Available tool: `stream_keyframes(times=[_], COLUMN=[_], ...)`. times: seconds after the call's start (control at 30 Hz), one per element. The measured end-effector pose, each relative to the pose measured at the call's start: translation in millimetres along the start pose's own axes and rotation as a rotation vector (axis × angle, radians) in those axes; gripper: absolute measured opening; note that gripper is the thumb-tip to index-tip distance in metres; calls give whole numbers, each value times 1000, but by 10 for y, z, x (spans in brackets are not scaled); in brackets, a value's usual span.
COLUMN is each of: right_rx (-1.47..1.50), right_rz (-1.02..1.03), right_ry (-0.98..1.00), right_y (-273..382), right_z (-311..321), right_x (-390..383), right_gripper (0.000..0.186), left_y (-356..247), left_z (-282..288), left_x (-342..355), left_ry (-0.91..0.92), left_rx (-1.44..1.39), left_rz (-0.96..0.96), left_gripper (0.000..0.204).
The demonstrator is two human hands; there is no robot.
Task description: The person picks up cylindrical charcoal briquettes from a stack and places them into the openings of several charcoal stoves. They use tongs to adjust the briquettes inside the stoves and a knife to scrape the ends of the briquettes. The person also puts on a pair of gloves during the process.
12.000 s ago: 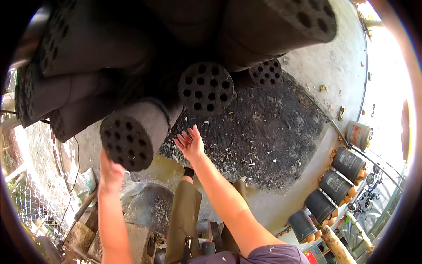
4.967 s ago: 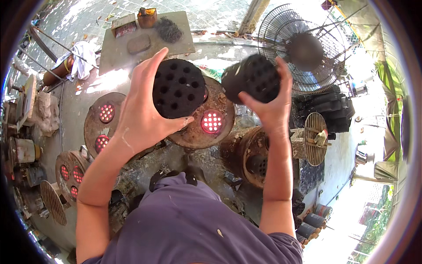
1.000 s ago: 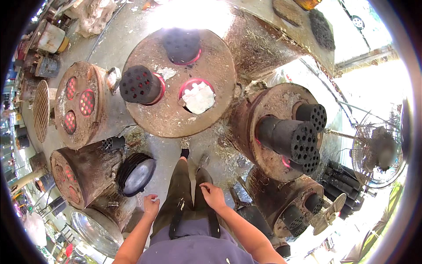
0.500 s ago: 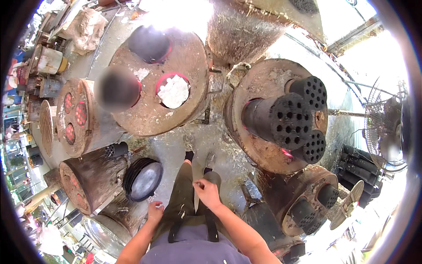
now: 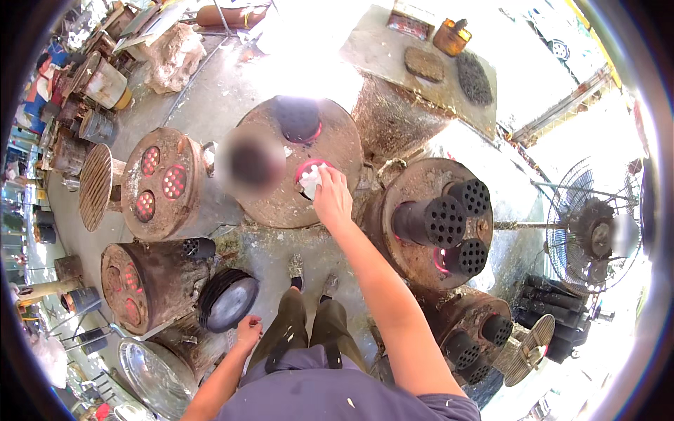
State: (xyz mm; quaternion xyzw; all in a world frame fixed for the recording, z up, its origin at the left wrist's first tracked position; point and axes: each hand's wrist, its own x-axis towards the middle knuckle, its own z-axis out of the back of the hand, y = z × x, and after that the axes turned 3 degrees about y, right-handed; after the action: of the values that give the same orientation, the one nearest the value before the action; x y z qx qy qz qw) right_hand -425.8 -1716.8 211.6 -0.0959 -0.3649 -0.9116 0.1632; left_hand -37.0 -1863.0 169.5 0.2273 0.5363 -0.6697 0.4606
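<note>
My right hand (image 5: 332,195) stretches forward over a round clay-topped stove (image 5: 281,210). Its fingers are closed at a white crumbly lump (image 5: 309,184) that sits in a glowing hole of the stove top. The fingers cover part of the lump. My left hand (image 5: 248,331) hangs low beside a stack of round black pans (image 5: 229,300), with its fingers loosely bent and apart and nothing visible in them. A dark coal cylinder (image 5: 296,121) stands in another glowing hole of the same stove.
To the right, a second stove (image 5: 400,179) bears tall perforated coal briquettes (image 5: 430,219). Glowing briquettes show in a stove (image 5: 160,184) at the left. A large fan (image 5: 597,228) stands far right, near a stack of black briquettes (image 5: 551,309). A round grate (image 5: 98,187) leans at the left.
My right hand has moved from in front of my body forward to the white lump. My left hand stays low beside the pans. The view has tilted upward, showing more of the far side.
</note>
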Motion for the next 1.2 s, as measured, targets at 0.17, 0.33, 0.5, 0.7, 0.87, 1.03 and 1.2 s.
stream_keyframes(times=[0.17, 0.33, 0.5, 0.7, 0.87, 1.03, 1.2], right_rx=[-158, 82, 131, -23, -180, -343, 0], right_rz=[-130, -61, -172, -292, 52, 100, -93], right_ry=[501, 382, 359, 259, 76, 275, 439], right_y=[385, 1208, 953, 552, 289, 135, 1094], right_z=[-115, 713, 596, 368, 70, -333, 597], right_x=[-31, -904, -1122, -479, -5, 9, -855], right_gripper=[15, 9, 12, 16, 23, 17, 11], left_y=[105, 126, -24, -109, -180, -128, -84], left_z=[309, 565, 699, 812, 896, 916, 894], left_x=[106, 232, 379, 474, 448, 474, 514], left_ry=[-35, -81, -54, 1, 1, -3, 5], left_rx=[-93, -127, -142, -155, -163, -185, -193], left_rz=[26, 21, 69, 71, 78, 117, 153], left_gripper=[18, 18, 17, 16, 16, 18, 19])
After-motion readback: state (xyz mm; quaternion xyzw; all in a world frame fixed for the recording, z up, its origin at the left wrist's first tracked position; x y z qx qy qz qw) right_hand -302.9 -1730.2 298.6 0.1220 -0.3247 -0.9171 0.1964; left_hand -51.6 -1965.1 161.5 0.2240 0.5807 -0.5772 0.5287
